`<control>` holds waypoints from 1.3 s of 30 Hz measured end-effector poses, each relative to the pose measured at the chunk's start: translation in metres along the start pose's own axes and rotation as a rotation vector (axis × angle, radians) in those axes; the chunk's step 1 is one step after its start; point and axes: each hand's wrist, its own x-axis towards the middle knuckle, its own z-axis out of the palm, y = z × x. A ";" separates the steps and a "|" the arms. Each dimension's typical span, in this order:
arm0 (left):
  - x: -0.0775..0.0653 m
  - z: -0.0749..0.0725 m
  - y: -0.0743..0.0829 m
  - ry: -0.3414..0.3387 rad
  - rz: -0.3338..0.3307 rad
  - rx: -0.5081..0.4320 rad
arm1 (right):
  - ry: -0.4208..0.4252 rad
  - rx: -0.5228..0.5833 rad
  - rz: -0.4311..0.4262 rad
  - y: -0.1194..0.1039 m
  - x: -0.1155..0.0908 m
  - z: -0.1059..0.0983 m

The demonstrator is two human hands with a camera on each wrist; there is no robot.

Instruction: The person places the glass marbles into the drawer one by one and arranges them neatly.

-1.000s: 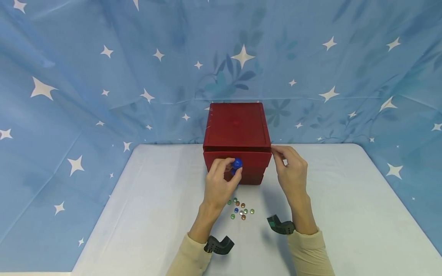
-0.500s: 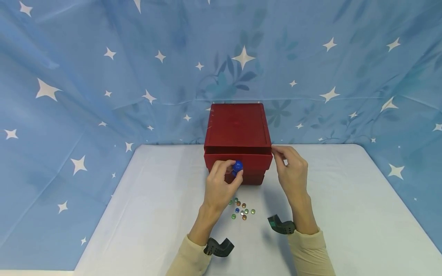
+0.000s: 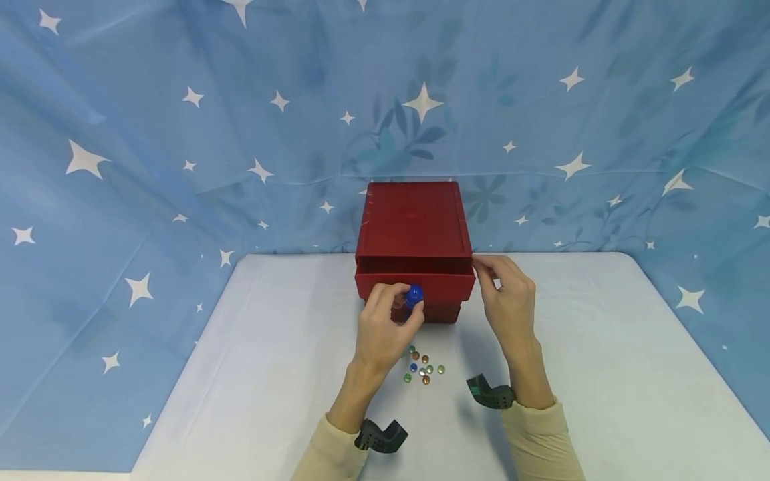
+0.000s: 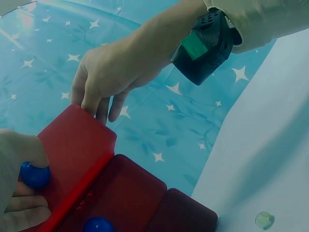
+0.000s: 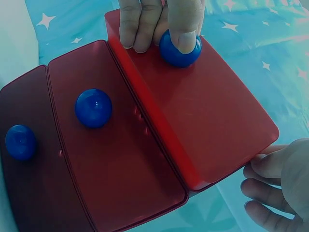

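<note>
A dark red drawer cabinet [image 3: 412, 220] has its top drawer [image 3: 450, 287] partly pulled out, leaving a dark gap behind the drawer front. My left hand [image 3: 379, 331] pinches the round blue knob [image 5: 179, 50] of that drawer between thumb and fingers. Two lower drawers look flush; each bears a blue knob, the middle knob [image 5: 93, 108] and the bottom knob [image 5: 21, 142]. At the cabinet's upper right side, my right hand [image 3: 511, 300] touches it near the drawer's corner, fingers loosely bent. Where its fingertips meet the cabinet is partly hidden.
Several small glass beads, green, orange, blue and clear, lie before the cabinet, among them a blue bead [image 3: 414, 367] and a pale green bead [image 3: 441, 369]. The white table [image 3: 607, 347] backs onto a blue star-patterned curtain [image 3: 271, 133].
The top drawer has slid further out toward me, widening the gap behind its front. My left hand has moved slightly nearer with the knob; my right hand stays in place.
</note>
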 end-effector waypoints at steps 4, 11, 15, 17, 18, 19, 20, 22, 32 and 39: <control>-0.001 -0.001 0.001 -0.006 -0.004 0.001 | 0.004 -0.005 -0.003 0.001 -0.001 0.001; -0.002 -0.003 0.003 -0.020 -0.008 -0.001 | -0.005 -0.008 0.003 0.000 -0.001 0.000; -0.002 -0.003 0.003 -0.021 -0.003 -0.010 | -0.010 -0.010 0.001 0.000 -0.001 0.000; -0.002 -0.003 0.003 -0.020 0.000 -0.012 | -0.007 -0.006 -0.002 0.000 -0.001 0.000; -0.002 -0.003 0.003 -0.020 0.001 -0.011 | -0.006 -0.005 -0.002 0.000 -0.001 0.000; -0.002 -0.004 0.003 -0.020 0.002 -0.009 | -0.007 -0.005 -0.003 0.000 -0.001 0.000; -0.002 -0.004 0.003 -0.021 0.002 -0.008 | -0.007 -0.006 -0.003 0.000 -0.001 0.000; -0.002 -0.004 0.003 -0.023 0.002 -0.004 | -0.015 -0.015 -0.002 0.000 -0.001 0.000; -0.002 -0.006 0.003 -0.032 0.014 0.014 | -0.008 -0.013 0.005 0.000 -0.001 0.001; -0.002 -0.008 0.005 -0.042 0.006 0.014 | -0.001 -0.008 0.003 -0.001 -0.001 0.001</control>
